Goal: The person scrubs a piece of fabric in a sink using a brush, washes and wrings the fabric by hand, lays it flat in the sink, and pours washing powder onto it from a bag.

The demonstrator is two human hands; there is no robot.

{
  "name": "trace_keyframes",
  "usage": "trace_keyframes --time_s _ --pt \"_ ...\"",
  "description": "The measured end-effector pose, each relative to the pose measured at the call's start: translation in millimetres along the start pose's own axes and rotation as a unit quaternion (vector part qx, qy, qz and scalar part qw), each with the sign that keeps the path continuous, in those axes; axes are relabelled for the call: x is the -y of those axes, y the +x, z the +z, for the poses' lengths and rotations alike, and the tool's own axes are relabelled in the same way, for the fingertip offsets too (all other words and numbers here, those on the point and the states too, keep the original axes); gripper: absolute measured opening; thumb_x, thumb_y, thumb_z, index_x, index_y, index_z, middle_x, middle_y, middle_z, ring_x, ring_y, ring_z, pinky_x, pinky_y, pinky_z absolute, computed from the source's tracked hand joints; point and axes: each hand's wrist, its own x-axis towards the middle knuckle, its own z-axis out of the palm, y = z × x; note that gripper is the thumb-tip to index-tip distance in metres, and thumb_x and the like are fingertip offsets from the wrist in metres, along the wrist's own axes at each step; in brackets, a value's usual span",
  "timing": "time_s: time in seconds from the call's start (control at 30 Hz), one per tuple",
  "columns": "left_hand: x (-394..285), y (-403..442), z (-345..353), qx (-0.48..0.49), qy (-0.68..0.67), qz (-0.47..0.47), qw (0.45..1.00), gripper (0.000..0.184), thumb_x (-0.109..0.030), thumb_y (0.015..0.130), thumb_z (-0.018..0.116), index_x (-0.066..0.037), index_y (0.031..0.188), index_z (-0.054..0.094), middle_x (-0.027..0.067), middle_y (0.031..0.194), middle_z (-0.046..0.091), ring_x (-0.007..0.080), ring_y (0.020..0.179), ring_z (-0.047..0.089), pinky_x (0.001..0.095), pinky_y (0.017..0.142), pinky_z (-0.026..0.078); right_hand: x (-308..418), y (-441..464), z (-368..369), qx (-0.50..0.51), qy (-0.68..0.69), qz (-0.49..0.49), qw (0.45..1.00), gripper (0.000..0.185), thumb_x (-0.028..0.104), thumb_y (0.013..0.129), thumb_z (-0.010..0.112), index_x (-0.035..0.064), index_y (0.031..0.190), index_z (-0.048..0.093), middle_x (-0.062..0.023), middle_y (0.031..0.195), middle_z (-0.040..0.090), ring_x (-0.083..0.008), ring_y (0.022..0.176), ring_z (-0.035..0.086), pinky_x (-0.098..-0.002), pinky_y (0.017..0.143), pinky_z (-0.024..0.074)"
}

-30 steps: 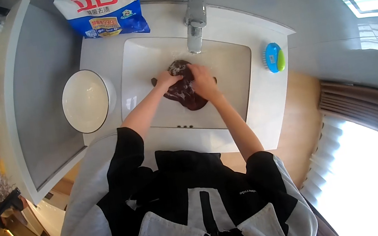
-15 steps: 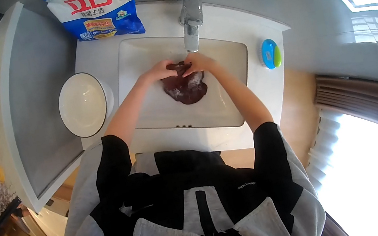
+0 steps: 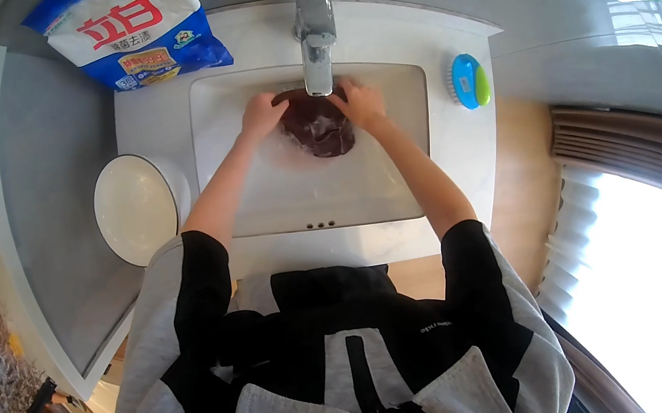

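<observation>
A wet, dark red-brown cloth [image 3: 318, 128] hangs spread between my hands in the white sink [image 3: 261, 205], with whitish suds or water on it. My left hand [image 3: 263, 116] grips its upper left edge, fingers closed. On the other side, my right hand [image 3: 360, 103] pinches the upper right edge. Directly above the cloth's top edge is the spout of the chrome faucet [image 3: 316, 43], which hides part of that edge. Reddish-tinted water shows in the basin to the left of the cloth.
A white bowl [image 3: 136, 211] with a dark rim stands left of the sink. At the back left leans a blue-and-white detergent bag [image 3: 136, 38]. A blue-and-green scrub brush [image 3: 468, 82] lies on the counter [image 3: 460, 141] at the right.
My hands have moved apart and slightly toward the back of the sink. The cloth, bunched before, is now stretched wider between them beneath the faucet.
</observation>
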Motion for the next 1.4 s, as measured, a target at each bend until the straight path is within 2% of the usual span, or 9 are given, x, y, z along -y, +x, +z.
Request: trace_keyframes --time_s 0.17,0.33,0.5,0.6,0.83,0.9,1.07,1.17,1.4 --pt "-0.1 -9.0 43.7 -0.127 0.173 0.014 0.977 0.031 -0.03 0.076 0.055 -0.001 0.086 0.052 0.0149 0.077 0.058 0.0336 0.073 0.056 0.0454 0.063 0.043 14.8 -19.3 47.7 -0.115 -0.052 -0.052 0.991 0.028 0.035 0.083 0.05 0.0099 0.095 0.051 -0.0101 0.086 0.05 -0.0275 0.079 0.052 -0.0388 0.067 0.0418" --pt "2.3 -19.2 71.0 -0.137 0.362 0.166 0.907 0.016 -0.016 0.075 0.05 -0.011 0.09 0.049 0.005 0.086 0.054 0.0213 0.081 0.054 0.0333 0.068 0.041 25.3 -24.7 75.7 -0.146 -0.117 -0.11 0.976 0.021 0.028 0.077 0.056 0.0134 0.091 0.052 -0.0067 0.082 0.047 -0.0233 0.08 0.046 -0.0348 0.067 0.0355" --pt "12.5 -13.9 64.9 -0.128 0.434 0.174 0.874 0.013 -0.015 0.075 0.049 -0.012 0.088 0.05 0.0012 0.088 0.051 0.0167 0.086 0.047 0.0314 0.071 0.036 27.6 -20.7 73.3 -0.143 -0.134 -0.004 0.981 0.024 0.025 0.074 0.057 0.0126 0.093 0.051 -0.0052 0.084 0.046 -0.0229 0.082 0.045 -0.0351 0.068 0.0345" --pt "17.5 -18.1 65.6 -0.133 0.426 0.211 0.87 0.012 -0.015 0.075 0.048 -0.013 0.086 0.05 0.0005 0.087 0.051 0.016 0.087 0.046 0.0314 0.071 0.035 16.4 -17.4 76.9 -0.135 -0.106 -0.106 0.98 0.026 0.025 0.075 0.057 0.0114 0.096 0.05 -0.0055 0.085 0.046 -0.0224 0.083 0.045 -0.0348 0.068 0.0345" --pt "14.7 -12.5 60.5 -0.11 0.44 0.293 0.842 0.01 -0.017 0.075 0.047 -0.014 0.083 0.051 0.0005 0.084 0.051 0.0154 0.086 0.045 0.0305 0.071 0.034 16.8 -15.7 74.0 -0.123 -0.139 -0.036 0.982 0.031 0.022 0.072 0.06 0.0086 0.098 0.048 -0.0073 0.088 0.05 -0.023 0.084 0.047 -0.0332 0.071 0.0367" --pt "12.3 -13.7 59.2 -0.096 0.342 0.225 0.907 0.011 -0.019 0.076 0.05 -0.011 0.083 0.054 0.0024 0.083 0.054 0.0184 0.084 0.049 0.0321 0.073 0.036 21.1 -14.2 72.4 -0.148 -0.101 0.015 0.984 0.037 0.022 0.07 0.063 0.007 0.1 0.047 -0.0081 0.086 0.053 -0.0251 0.082 0.051 -0.0348 0.07 0.0397" --pt "6.7 -25.8 55.4 -0.02 -0.097 -0.023 0.995 0.023 -0.024 0.079 0.055 -0.002 0.085 0.06 0.0066 0.083 0.061 0.022 0.078 0.057 0.0315 0.073 0.042 -0.2 -13.3 49.1 0.118 0.164 0.109 0.973 0.042 0.034 0.068 0.069 0.0016 0.09 0.055 -0.0087 0.078 0.061 -0.023 0.066 0.059 -0.0331 0.059 0.0454" --pt "21.8 -28.2 59.6 0.027 -0.451 -0.101 0.886 0.029 -0.028 0.081 0.055 -0.003 0.092 0.061 0.006 0.09 0.062 0.0195 0.082 0.058 0.0279 0.069 0.044 -12.9 -23.0 17.0 0.229 0.37 0.138 0.89 0.038 0.038 0.069 0.069 0.0045 0.085 0.06 -0.0019 0.077 0.06 -0.0117 0.068 0.055 -0.0251 0.06 0.043" --pt "-41.3 -71.8 15.5 0.049 -0.597 -0.179 0.78 0.051 -0.047 0.083 0.049 -0.002 0.108 0.051 0.0085 0.1 0.057 0.0189 0.09 0.056 0.0328 0.075 0.047 -10.2 -27.5 -23.3 0.229 0.573 0.22 0.756 0.03 0.031 0.078 0.06 0.0109 0.099 0.052 -0.0032 0.095 0.053 -0.0128 0.093 0.048 -0.026 0.079 0.0389"
